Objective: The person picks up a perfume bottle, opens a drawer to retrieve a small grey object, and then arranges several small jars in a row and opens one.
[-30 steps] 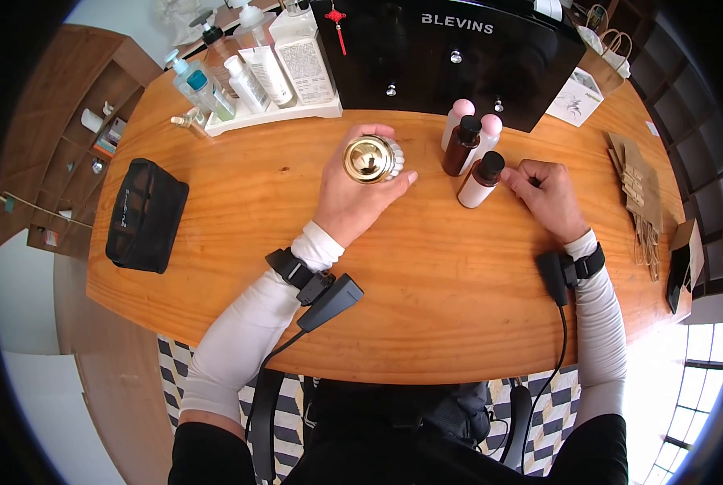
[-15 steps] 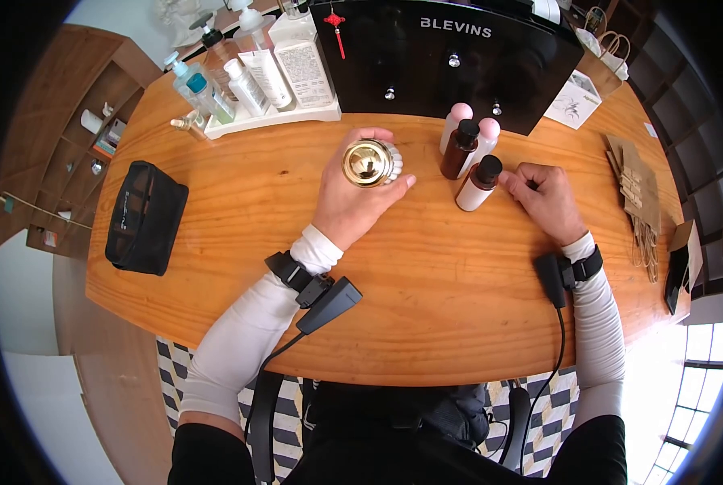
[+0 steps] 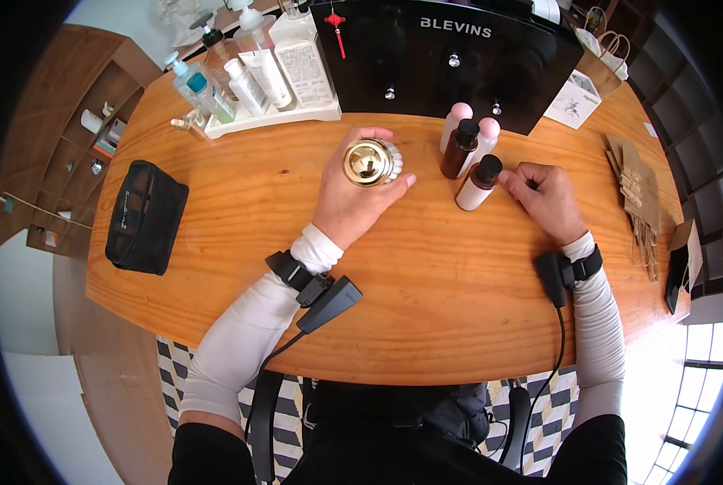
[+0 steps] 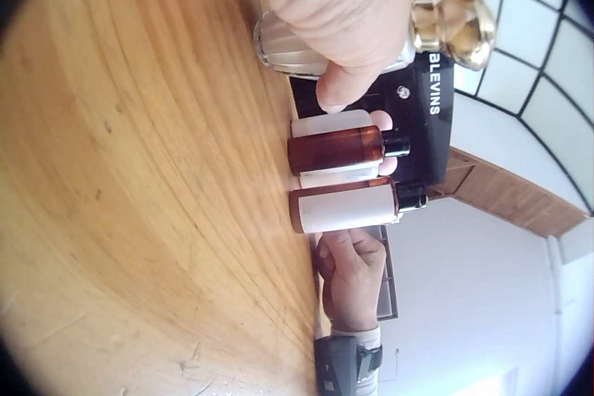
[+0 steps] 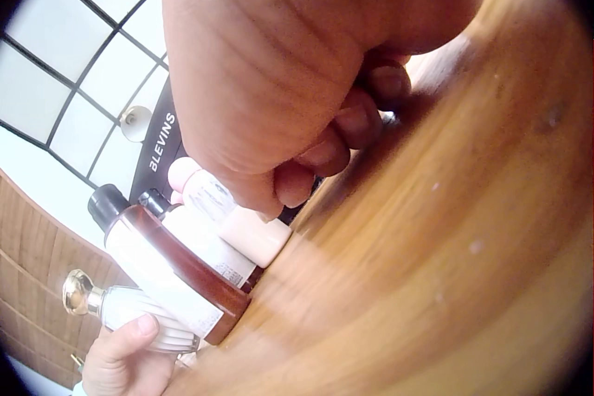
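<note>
My left hand [image 3: 345, 202] grips a ribbed glass bottle with a gold cap [image 3: 368, 163]. The bottle is upright, its fluted body [image 4: 292, 43] showing between the hand and the table in the left wrist view. My right hand [image 3: 554, 200] rests on the wood with its fingers curled under and nothing in them. Just left of its thumb stands a brown bottle with a black cap and white label [image 3: 476, 192]. A second brown bottle [image 3: 457, 155] is behind that one, and two pink-capped bottles [image 3: 461, 115] stand close at the back.
A black cabinet [image 3: 426, 77] lines the back edge. To its left, a white tray [image 3: 272, 118] holds several pump bottles and tubes. A black mesh pouch [image 3: 147, 217] lies at the left. Flat brown paper bags [image 3: 636, 182] and a white box [image 3: 573, 101] are on the right.
</note>
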`<action>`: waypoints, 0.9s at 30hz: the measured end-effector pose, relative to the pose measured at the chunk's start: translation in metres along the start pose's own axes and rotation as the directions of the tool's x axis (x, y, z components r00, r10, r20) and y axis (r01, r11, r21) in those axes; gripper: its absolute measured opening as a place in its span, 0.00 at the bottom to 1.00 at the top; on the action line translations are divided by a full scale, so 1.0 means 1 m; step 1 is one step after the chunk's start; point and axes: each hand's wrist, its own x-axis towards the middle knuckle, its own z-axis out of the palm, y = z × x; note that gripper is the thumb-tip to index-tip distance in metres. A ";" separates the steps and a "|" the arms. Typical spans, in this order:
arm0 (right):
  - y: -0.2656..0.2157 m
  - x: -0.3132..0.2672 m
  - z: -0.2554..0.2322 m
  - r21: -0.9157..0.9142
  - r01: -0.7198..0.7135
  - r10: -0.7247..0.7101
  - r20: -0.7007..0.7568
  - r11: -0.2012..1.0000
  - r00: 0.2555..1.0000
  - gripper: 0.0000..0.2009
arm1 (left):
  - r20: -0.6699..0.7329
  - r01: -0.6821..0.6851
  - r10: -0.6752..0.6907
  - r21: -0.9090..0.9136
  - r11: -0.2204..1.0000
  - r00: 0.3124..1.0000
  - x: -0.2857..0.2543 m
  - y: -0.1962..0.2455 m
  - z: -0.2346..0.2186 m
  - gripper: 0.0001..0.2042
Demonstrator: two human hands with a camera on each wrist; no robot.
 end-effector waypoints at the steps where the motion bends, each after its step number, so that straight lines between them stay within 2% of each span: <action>1: -0.001 0.000 0.000 0.003 0.006 -0.006 -0.001 1.000 1.000 0.23 | -0.001 -0.006 0.006 0.004 1.000 1.000 0.000 0.000 0.000 0.23; 19: 0.000 0.000 0.000 0.005 -0.008 0.008 -0.004 1.000 1.000 0.24 | 0.007 0.018 -0.019 0.015 1.000 1.000 0.000 0.000 -0.001 0.23; 22: 0.006 0.001 0.002 0.003 -0.005 0.005 -0.001 1.000 1.000 0.24 | -0.011 -0.013 0.013 -0.023 1.000 1.000 0.000 -0.005 0.001 0.23; 27: -0.001 0.000 0.000 -0.002 -0.001 0.001 -0.007 1.000 1.000 0.24 | 0.006 0.020 -0.020 -0.014 1.000 1.000 0.000 0.001 -0.001 0.23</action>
